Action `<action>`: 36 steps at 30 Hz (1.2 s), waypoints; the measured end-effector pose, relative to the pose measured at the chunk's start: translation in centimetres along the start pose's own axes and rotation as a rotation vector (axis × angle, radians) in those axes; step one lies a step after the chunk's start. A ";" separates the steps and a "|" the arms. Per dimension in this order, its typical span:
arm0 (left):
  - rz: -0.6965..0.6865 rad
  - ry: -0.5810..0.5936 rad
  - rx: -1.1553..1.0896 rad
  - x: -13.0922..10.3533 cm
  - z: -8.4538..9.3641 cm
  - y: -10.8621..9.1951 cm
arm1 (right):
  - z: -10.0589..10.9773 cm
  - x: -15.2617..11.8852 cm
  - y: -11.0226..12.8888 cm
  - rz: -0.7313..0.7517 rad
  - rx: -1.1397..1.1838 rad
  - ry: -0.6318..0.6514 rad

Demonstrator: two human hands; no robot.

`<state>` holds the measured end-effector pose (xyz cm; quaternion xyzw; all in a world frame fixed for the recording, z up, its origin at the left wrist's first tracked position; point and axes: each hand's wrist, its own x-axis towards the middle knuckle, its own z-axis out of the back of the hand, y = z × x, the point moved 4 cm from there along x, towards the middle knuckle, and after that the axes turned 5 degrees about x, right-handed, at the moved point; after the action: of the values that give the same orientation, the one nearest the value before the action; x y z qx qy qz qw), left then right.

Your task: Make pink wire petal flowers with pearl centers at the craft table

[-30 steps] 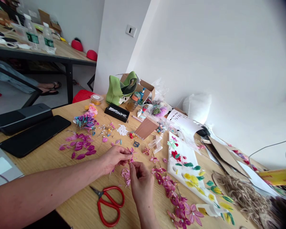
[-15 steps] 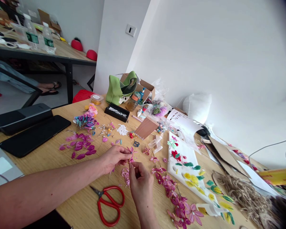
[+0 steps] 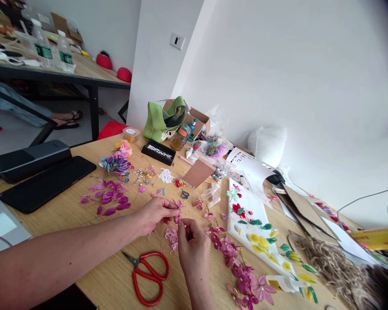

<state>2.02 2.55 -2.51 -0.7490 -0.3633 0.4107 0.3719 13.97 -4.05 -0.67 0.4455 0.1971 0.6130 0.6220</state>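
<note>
Between thumb and forefinger, my left hand (image 3: 158, 213) pinches a small pink flower (image 3: 179, 206), its petals showing past the fingertips. Just below and to the right, my right hand (image 3: 194, 243) is closed in a pinch close to the flower's underside; whatever thin piece it holds is too small to make out. Red-handled scissors (image 3: 150, 275) lie slightly open on the table below my hands. A bundle of pink strands (image 3: 171, 239) rests beneath the fingers. Loose magenta petals (image 3: 111, 196) are spread to the left, and finished-looking magenta flowers (image 3: 239, 267) lie to the right.
A white foam board (image 3: 245, 211) with yellow and red flowers lies to the right. Behind stand a green bag (image 3: 158, 122), a black tray (image 3: 158, 152) and a brown card box (image 3: 198, 173). A black phone-like slab (image 3: 48, 183) lies left. Cardboard sheets (image 3: 305, 211) are at far right.
My right hand has shifted slightly right, away from my left fingertips. My left hand and the flower stay almost in place.
</note>
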 end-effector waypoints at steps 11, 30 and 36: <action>-0.009 -0.025 0.005 0.1 0.0 0.0 | -0.5 -0.2 0.2 0.081 -0.011 0.069; -0.008 -0.018 0.003 0.1 0.1 0.1 | -0.3 -0.1 -0.2 0.031 -0.014 0.031; -0.020 -0.021 0.023 0.2 0.1 0.1 | -0.6 -0.3 0.2 0.057 -0.009 0.082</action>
<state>2.02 2.72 -2.73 -0.7368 -0.3698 0.4189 0.3807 13.36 -4.18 -0.91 0.4227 0.2070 0.6492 0.5975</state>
